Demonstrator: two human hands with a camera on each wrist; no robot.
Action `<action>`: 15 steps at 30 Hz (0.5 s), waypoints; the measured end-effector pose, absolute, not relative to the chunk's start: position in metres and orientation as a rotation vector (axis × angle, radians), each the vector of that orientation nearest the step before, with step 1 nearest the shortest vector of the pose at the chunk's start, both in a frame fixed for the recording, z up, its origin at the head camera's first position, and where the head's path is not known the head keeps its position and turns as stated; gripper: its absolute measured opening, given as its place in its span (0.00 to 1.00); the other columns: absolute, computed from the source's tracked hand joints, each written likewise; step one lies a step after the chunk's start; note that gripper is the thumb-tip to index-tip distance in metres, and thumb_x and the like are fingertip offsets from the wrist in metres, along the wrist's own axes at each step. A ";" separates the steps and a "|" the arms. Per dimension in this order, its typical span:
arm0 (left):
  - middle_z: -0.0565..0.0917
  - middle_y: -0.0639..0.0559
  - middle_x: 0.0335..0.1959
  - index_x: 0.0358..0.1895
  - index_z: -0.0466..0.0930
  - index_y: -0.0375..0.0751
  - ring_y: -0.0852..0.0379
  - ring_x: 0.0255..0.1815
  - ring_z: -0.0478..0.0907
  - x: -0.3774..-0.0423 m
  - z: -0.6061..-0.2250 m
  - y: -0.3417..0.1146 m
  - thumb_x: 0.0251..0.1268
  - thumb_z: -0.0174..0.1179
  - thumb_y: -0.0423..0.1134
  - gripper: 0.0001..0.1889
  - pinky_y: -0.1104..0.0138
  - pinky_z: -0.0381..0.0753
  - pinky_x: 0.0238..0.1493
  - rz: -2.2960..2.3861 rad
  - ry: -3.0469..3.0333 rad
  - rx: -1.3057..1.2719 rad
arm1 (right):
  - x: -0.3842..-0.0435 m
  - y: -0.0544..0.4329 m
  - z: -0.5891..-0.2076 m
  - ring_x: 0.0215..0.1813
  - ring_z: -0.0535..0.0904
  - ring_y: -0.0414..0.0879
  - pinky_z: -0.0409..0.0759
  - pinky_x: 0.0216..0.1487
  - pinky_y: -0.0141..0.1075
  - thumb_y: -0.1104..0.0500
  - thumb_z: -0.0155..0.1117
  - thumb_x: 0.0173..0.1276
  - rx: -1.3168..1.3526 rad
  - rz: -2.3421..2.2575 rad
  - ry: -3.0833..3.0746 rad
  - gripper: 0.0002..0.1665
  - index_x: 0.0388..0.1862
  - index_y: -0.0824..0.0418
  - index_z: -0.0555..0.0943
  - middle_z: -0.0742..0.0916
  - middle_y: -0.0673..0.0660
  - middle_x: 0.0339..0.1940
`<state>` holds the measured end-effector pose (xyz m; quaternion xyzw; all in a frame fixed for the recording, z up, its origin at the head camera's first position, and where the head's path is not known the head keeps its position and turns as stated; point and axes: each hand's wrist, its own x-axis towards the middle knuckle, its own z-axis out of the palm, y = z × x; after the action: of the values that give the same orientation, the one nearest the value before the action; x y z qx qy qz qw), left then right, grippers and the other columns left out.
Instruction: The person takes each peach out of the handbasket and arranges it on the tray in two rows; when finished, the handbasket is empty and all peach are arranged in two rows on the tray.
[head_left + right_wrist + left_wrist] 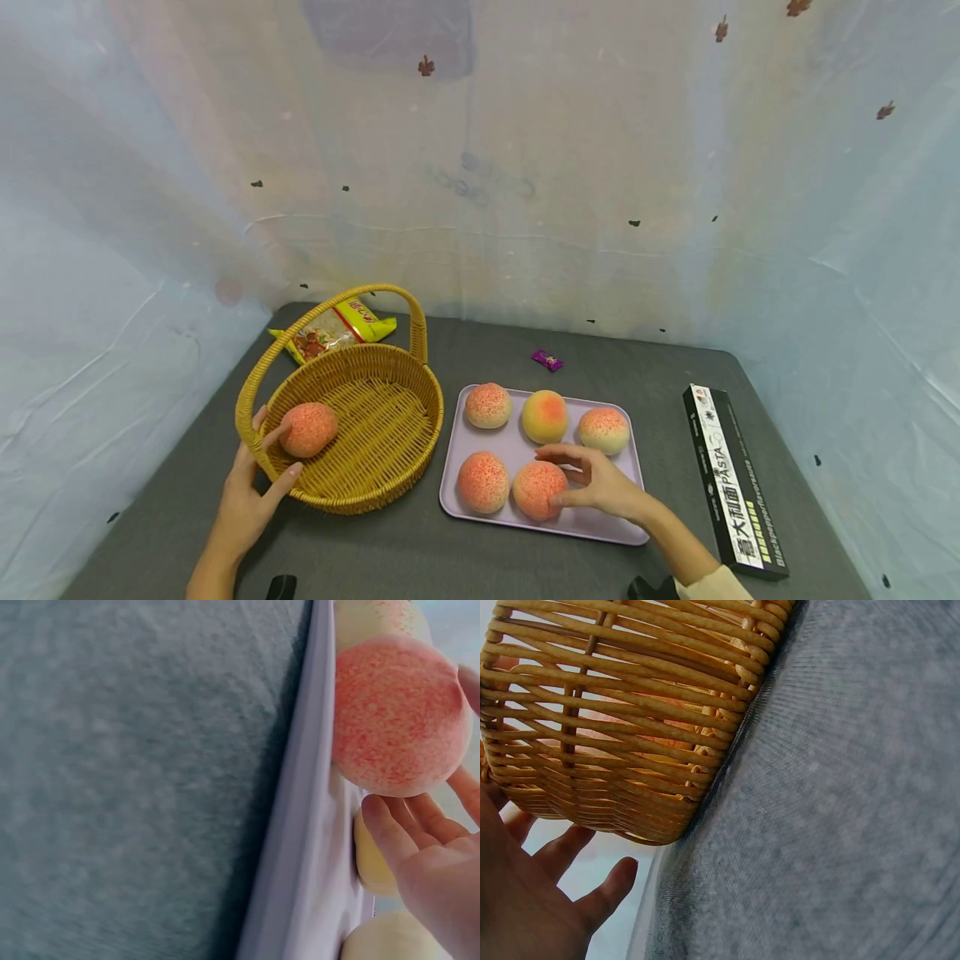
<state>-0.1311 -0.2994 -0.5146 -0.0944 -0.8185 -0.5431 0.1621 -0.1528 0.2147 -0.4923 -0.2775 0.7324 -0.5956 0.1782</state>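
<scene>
A yellow woven basket (382, 442) with a tall handle stands at the left, a reddish peach (309, 430) inside it. My left hand (251, 492) holds the basket's near-left rim, thumb and a finger over the edge; in the left wrist view its other fingers spread beside the outer wall. On the lilac tray (592, 523), my right hand (596, 483) holds a reddish peach (538, 490) between thumb and fingers at the near edge. In the right wrist view the fingers curve below this peach (401, 716). Several more peaches lie around it, among them a yellow one (544, 417).
Behind the basket lies a yellow snack bag (330, 332). A small purple-wrapped candy (547, 360) is beyond the tray. A long black pasta box (735, 483) lies at the right on the grey tabletop (420, 558). Pale sheeting (525, 167) surrounds the table.
</scene>
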 end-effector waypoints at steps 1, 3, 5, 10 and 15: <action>0.41 0.56 0.82 0.74 0.65 0.38 0.43 0.81 0.36 -0.131 -0.514 -0.299 0.64 0.63 0.24 0.35 0.28 0.39 0.65 -1.551 -2.334 -0.272 | -0.153 0.214 -0.492 0.67 0.73 0.42 0.69 0.65 0.30 0.67 0.73 0.61 -0.788 -1.685 2.067 0.38 0.68 0.77 0.68 0.73 0.77 0.66; 0.41 0.55 0.82 0.74 0.65 0.37 0.44 0.81 0.36 -0.132 -0.514 -0.300 0.64 0.63 0.24 0.35 0.28 0.38 0.65 -1.557 -2.329 -0.277 | -0.154 0.214 -0.491 0.67 0.73 0.43 0.68 0.64 0.30 0.66 0.73 0.61 -0.794 -1.663 2.077 0.38 0.68 0.75 0.69 0.74 0.75 0.66; 0.41 0.55 0.82 0.74 0.65 0.37 0.44 0.81 0.36 -0.132 -0.514 -0.300 0.64 0.63 0.24 0.35 0.28 0.38 0.65 -1.563 -2.326 -0.281 | -0.154 0.213 -0.489 0.66 0.73 0.42 0.68 0.64 0.30 0.64 0.73 0.61 -0.803 -1.632 2.100 0.37 0.68 0.72 0.71 0.75 0.73 0.66; 0.41 0.56 0.82 0.75 0.65 0.38 0.43 0.81 0.36 -0.132 -0.514 -0.299 0.64 0.63 0.25 0.35 0.27 0.40 0.65 -1.556 -2.338 -0.267 | -0.156 0.215 -0.484 0.68 0.72 0.56 0.70 0.66 0.35 0.66 0.71 0.63 -0.837 -1.638 2.098 0.36 0.68 0.74 0.70 0.74 0.76 0.65; 0.41 0.55 0.82 0.75 0.65 0.38 0.42 0.81 0.37 -0.131 -0.513 -0.298 0.64 0.63 0.25 0.35 0.28 0.41 0.65 -1.553 -2.341 -0.254 | -0.171 0.211 -0.465 0.67 0.69 0.71 0.69 0.67 0.48 0.69 0.70 0.64 -0.881 -1.661 2.092 0.36 0.68 0.76 0.68 0.74 0.77 0.65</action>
<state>-0.1314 -0.2983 -0.5133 -0.0890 -0.8193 -0.5434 0.1600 -0.1711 0.2112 -0.4653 -0.3088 0.7337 -0.5826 0.1638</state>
